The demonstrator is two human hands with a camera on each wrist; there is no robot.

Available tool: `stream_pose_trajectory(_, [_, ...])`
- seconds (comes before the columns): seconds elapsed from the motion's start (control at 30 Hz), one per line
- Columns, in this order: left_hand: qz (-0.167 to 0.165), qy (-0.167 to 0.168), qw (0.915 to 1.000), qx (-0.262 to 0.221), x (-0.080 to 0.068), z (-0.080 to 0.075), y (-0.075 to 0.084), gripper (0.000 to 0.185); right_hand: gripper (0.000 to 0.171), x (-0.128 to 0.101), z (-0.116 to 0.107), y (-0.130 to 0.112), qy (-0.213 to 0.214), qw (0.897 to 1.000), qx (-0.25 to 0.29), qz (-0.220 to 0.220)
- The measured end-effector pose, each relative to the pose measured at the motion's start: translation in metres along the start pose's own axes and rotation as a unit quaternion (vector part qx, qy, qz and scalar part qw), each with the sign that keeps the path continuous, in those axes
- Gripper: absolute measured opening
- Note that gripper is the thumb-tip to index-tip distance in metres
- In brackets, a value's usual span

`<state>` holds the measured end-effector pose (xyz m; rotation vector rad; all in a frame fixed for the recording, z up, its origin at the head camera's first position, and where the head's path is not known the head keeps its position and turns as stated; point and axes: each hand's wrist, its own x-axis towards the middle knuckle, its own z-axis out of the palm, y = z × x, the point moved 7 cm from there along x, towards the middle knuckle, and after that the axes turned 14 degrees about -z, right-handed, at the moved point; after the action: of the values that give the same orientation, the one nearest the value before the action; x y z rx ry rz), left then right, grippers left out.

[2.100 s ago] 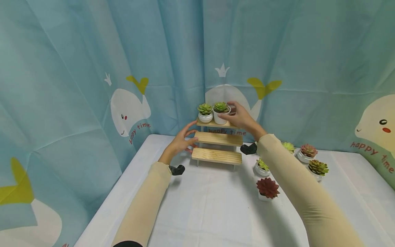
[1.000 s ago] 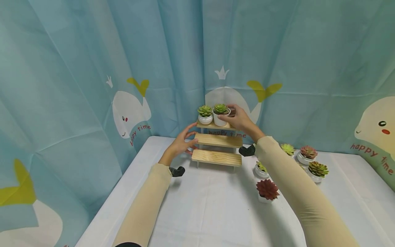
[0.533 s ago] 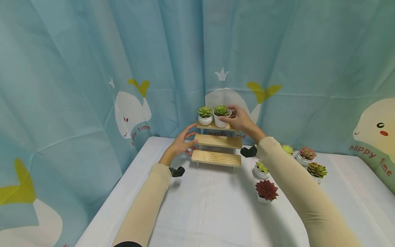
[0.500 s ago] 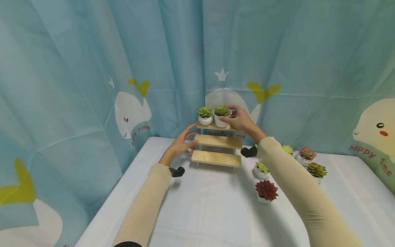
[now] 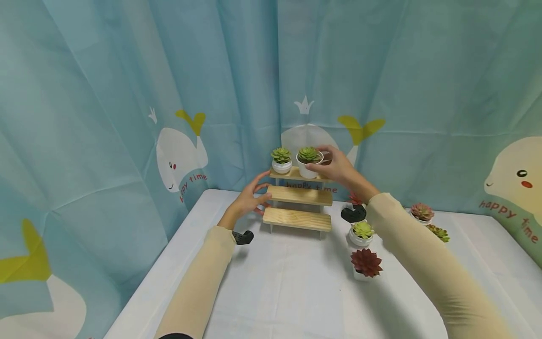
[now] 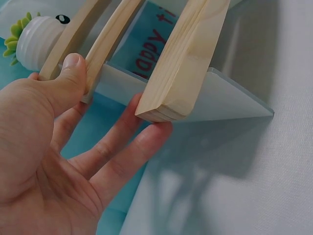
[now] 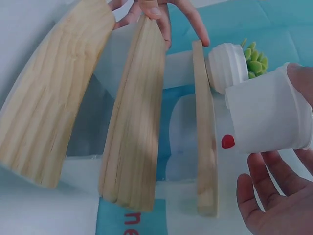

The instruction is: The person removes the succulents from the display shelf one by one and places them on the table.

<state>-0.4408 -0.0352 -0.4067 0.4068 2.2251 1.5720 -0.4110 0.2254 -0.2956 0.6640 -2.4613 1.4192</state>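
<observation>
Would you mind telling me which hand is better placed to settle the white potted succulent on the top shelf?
The right hand: it already grips the white potted succulent at the top shelf. The left hand rests against the wooden stand's left end, steadying it.

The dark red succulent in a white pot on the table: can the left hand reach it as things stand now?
Probably yes, with a move. The left hand steadies the wooden three-step stand; bare white table lies between it and the dark red succulent. Only the right forearm is close beside it.
</observation>
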Motion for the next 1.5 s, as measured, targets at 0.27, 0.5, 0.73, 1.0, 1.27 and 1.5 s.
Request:
stream_pose_trajectory(0.27, [0.002, -0.005, 0.9999, -0.010, -0.002, 0.001, 0.002, 0.076, 0.075, -0.014, -0.014, -0.007, 0.007, 1.000, -0.009, -0.012])
stream_pose_trajectory(0.5, [0.004, -0.001, 1.0000, -0.006, -0.002, 0.000, 0.002, 0.076, 0.076, -0.029, -0.023, -0.007, -0.005, 1.000, -0.024, -0.011])
stream_pose_trajectory(0.73, [0.004, -0.002, 1.0000, -0.001, -0.002, -0.001, 0.001, 0.075, 0.074, -0.049, -0.031, -0.012, -0.011, 0.999, -0.036, -0.009])
stream_pose_trajectory(1.0, [0.001, -0.002, 0.9999, -0.010, -0.004, -0.001, 0.002, 0.075, 0.075, -0.076, -0.045, -0.015, -0.018, 0.998, -0.058, -0.010])
stream_pose_trajectory(1.27, [-0.002, 0.001, 1.0000, -0.007, -0.002, 0.000, 0.002, 0.075, 0.073, -0.108, -0.063, -0.016, -0.018, 0.997, -0.070, -0.002])
stream_pose_trajectory(1.5, [-0.002, 0.002, 1.0000, -0.007, -0.002, 0.001, 0.002, 0.075, 0.073, -0.137, -0.081, -0.011, -0.006, 0.997, -0.080, 0.012])
